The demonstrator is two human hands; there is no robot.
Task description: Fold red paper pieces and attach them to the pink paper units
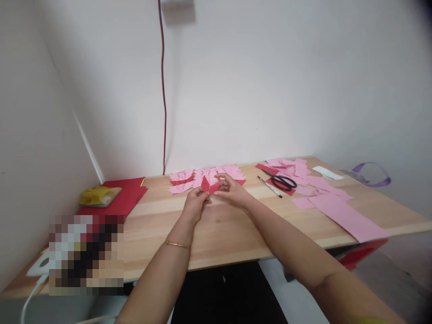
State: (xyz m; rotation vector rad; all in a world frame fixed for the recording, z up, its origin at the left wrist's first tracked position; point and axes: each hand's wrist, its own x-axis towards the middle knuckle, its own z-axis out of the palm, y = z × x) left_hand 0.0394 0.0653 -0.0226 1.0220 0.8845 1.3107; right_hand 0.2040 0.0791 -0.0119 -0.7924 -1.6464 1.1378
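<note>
A small red folded paper with pointed upper corners is held up over the middle of the table. My left hand pinches its lower left part between thumb and fingers. My right hand grips its right side, with the thumb low on the paper and the index finger raised and bent above it. Just behind my hands lie several pink cut papers with zigzag edges and crease lines. Red paper strips show among them, partly hidden by my hands.
To the right lie black-handled scissors, a pen and scattered pink paper scraps. Red sheets and a yellow packet are at the left, near a blurred-out patch. A wall stands behind the wooden table.
</note>
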